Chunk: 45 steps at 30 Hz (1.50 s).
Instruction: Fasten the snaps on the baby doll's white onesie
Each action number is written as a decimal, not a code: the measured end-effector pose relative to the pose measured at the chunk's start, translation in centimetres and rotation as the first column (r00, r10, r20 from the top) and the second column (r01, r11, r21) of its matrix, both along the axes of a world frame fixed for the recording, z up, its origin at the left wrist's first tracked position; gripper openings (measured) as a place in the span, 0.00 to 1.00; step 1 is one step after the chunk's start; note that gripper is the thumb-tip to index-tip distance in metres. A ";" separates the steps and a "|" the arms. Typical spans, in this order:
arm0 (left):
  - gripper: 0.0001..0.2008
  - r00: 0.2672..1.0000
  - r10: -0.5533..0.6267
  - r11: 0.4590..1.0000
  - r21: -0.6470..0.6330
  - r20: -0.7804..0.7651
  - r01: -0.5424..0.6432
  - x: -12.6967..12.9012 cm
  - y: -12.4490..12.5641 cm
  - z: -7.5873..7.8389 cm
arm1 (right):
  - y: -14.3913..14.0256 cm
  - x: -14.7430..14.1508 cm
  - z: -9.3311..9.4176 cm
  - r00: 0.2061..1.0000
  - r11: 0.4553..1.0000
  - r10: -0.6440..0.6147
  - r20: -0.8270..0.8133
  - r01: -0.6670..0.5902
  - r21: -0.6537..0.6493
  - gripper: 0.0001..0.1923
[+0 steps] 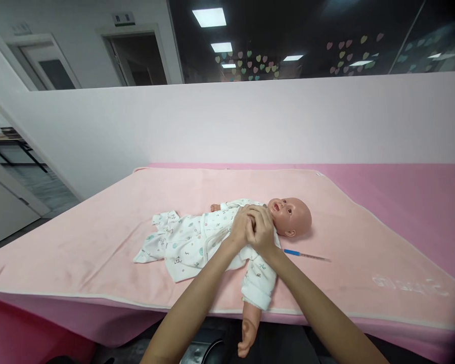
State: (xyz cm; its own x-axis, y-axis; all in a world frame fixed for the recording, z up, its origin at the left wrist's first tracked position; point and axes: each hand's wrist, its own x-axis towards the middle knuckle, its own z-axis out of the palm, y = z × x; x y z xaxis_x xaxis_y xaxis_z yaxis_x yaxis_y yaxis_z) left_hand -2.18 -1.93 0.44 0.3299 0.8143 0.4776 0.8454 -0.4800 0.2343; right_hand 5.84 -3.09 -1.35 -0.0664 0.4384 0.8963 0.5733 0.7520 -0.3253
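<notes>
A baby doll [291,216] lies on its back, head to the right, in a white printed outfit [189,237]. My left hand [243,225] and my right hand [261,227] meet on its upper chest, just below the chin. The fingers of both are curled and pressed together over the front of the outfit; what is between them is hidden. One doll arm [250,326] reaches over the table's near edge, below my wrists. Close to my right forearm lies a thin stick with a blue end [291,252], which looks like a thermometer.
A pale pink blanket [79,242] covers most of the table, over a darker pink surface [413,202]. Behind it rises a white half wall [269,121] with dark glass above. To the left are doors and a floor area.
</notes>
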 end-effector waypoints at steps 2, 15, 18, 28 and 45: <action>0.06 1.000 -0.006 1.000 0.016 -0.015 0.006 0.0 0.0 -0.2 | 0.2 0.1 -0.8 0.997 0.999 0.026 -0.079 -0.024 0.022 0.10; 0.11 0.998 0.064 0.971 0.234 -0.024 -0.057 0.1 -0.6 0.1 | 0.9 0.5 -1.3 0.894 0.967 0.089 -0.439 -0.183 -0.175 0.19; 0.13 0.998 0.069 0.965 0.254 0.007 -0.069 0.1 -0.7 0.1 | 1.2 0.8 -1.2 0.882 0.961 0.069 -0.466 -0.184 -0.206 0.21; 0.11 0.996 0.052 0.961 0.269 0.076 -0.071 -0.1 -0.8 0.2 | 1.4 0.9 -1.2 0.885 0.960 0.077 -0.459 -0.190 -0.206 0.16; 0.07 0.992 -0.029 0.931 0.364 0.126 -0.019 -0.2 -0.7 0.6 | 1.6 0.8 -1.8 0.903 0.971 0.039 -0.428 -0.136 -0.198 0.11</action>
